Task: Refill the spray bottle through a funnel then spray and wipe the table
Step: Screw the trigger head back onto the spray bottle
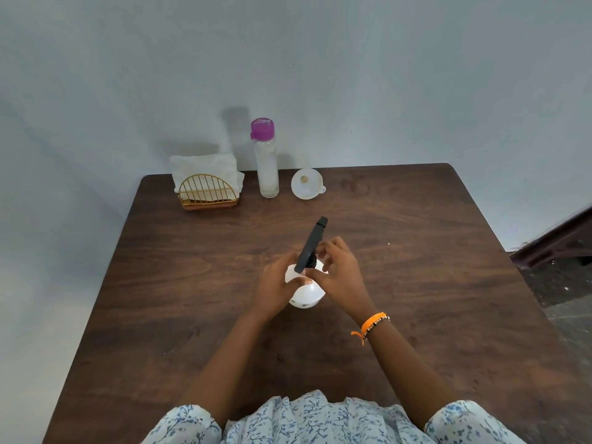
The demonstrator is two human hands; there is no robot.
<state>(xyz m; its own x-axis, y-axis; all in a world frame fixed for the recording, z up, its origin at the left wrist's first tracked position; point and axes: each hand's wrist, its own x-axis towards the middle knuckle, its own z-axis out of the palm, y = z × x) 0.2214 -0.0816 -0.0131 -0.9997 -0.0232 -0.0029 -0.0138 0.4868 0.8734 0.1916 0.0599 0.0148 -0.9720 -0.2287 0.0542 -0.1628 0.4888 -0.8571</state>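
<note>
Left hand [278, 285]: wrapped round the white body of the spray bottle [306, 293], fingers curled against its left side — judged to be steadying it upright on the table [192, 315] while the top is worked.
Right hand [338, 275]: fingers bent in at the bottle's neck, thumb and fingertips closing on the collar beneath the black spray head [312, 245]; grip looks like a twisting hold, though the contact itself is partly hidden.
Spray bottle: stands mid-table, directly before the person, head on and nozzle pointing away.
Stage, as judged: head being unscrewed; no refill begun.
Wristband [373, 325]: orange, on the right wrist.
Funnel [306, 183]: white, lying near the far edge, well apart from the hands — not yet in use.
Water bottle [266, 161]: clear, purple cap on, upright just left of the funnel; presumably the refill supply.
Napkin holder [208, 192]: gold wire, holding white napkins [205, 168], far left corner — ready for wiping.
</note>
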